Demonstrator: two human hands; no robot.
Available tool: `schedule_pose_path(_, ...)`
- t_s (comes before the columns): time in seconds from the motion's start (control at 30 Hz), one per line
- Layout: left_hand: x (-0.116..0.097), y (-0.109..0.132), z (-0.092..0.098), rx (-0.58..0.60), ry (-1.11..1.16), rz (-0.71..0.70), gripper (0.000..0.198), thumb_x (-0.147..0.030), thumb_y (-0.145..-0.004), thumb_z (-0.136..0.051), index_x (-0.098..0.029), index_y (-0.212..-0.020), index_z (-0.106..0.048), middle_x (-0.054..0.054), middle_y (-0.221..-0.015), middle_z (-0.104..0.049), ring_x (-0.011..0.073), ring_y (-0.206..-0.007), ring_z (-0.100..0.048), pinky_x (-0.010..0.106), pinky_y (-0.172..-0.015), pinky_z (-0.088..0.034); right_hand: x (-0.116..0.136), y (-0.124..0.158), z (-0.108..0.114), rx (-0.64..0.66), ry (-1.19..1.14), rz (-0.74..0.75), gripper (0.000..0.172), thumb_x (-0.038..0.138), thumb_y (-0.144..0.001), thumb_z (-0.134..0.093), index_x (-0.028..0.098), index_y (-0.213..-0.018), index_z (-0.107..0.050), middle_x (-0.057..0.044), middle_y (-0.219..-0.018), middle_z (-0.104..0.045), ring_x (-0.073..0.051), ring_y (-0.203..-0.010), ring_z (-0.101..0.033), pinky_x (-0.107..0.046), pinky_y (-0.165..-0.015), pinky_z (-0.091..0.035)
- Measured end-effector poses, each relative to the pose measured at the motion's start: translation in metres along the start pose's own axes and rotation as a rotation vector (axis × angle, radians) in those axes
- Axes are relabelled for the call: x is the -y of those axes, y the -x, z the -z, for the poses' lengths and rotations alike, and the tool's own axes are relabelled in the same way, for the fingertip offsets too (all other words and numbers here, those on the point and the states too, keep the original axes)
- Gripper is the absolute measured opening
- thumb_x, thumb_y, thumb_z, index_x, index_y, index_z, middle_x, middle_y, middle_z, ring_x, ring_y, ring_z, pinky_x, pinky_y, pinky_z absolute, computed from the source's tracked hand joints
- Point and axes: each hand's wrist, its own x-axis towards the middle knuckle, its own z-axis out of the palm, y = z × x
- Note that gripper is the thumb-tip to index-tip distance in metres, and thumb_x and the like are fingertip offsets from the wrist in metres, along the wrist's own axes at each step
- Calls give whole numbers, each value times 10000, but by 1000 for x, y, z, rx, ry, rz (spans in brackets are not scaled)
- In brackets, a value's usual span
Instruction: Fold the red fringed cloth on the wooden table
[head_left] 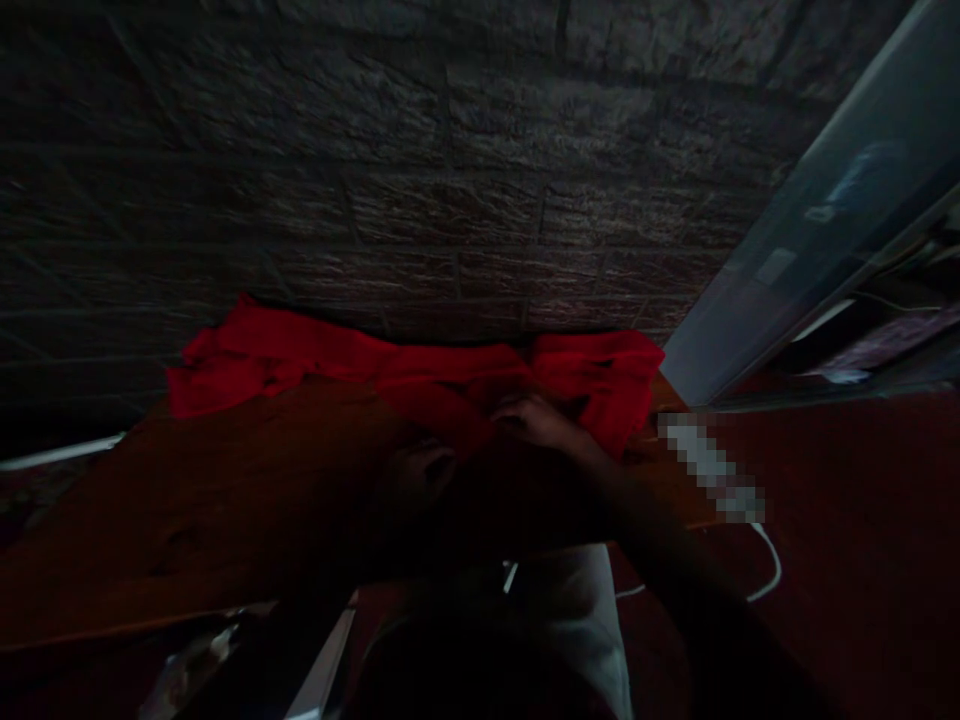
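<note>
A long red cloth (450,362), bunched and folded, lies across the far side of a brown wooden table (225,500). Its kind of garment or fabric piece cannot be told in this dim light. My right hand (534,420) rests over the middle of it, fingers bent and pinching a fold. Lower and to the left, my left hand (424,466) is curled at the cloth's near edge, its thumb and fingers against the fabric. Deep shadow hides most of the left hand's fingers and forearm.
A dark stone-patterned wall (450,200) rises directly behind the table. At the right stands a pale grey upright panel (795,230). A blurred-out whitish object (709,465) lies on the table's right end, with a white cord (776,570) hanging near it. The floor (847,500) is reddish.
</note>
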Motion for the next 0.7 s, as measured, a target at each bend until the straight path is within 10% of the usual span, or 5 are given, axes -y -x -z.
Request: schedule_pose_path(0.7, 2, 4, -8, -28, 6, -44, 218, -299, -904, -523, -197, -916, -715, 48, -937, -751, 193, -842, -686, 304, -794, -516, -8, 4, -5, -64, -35, 9, 194, 190, -917, -569, 174, -1019, -732, -64, -1009, -719, -155, -915, -659, -265, -823, -481)
